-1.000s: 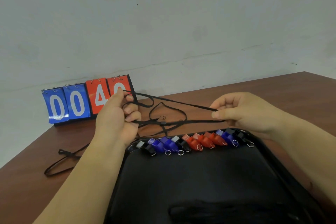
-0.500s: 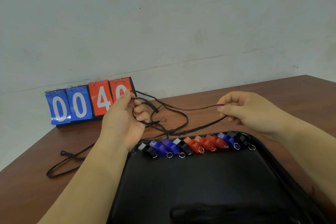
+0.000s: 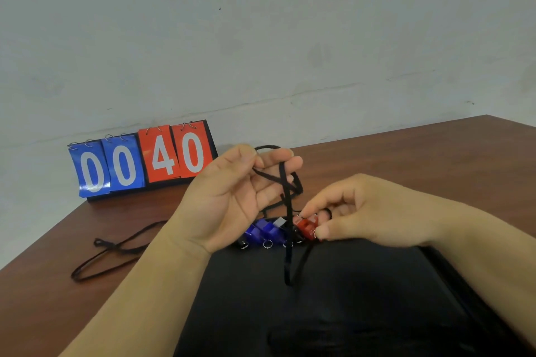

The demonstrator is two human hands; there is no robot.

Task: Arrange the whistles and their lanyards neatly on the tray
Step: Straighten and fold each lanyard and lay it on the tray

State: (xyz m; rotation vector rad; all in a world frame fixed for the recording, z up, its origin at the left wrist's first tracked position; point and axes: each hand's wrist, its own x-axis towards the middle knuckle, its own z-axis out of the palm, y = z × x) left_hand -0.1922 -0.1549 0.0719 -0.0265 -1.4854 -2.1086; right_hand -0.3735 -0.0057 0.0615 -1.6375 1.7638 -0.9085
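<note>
A row of whistles lies along the far edge of the black tray (image 3: 391,293): blue ones (image 3: 262,229), a black one with a grey tip (image 3: 280,224) and a red one (image 3: 307,226) show, the rest are hidden behind my right hand. My left hand (image 3: 232,197) is raised, palm towards me, and holds coils of a black lanyard (image 3: 287,211) between thumb and fingers. One doubled strand hangs down over the tray. My right hand (image 3: 353,211) sits just above the red whistle, its curled fingers pinching the same lanyard.
A second black lanyard (image 3: 116,252) lies loose on the brown table (image 3: 406,153) left of the tray. A flip scoreboard (image 3: 142,159) reading 00 40 stands at the back left against the wall. A dark heap (image 3: 319,339) lies at the tray's near end.
My right hand has come left and down to the left hand, so the stretched lanyard is now folded. My left hand has risen and turned its palm towards me.
</note>
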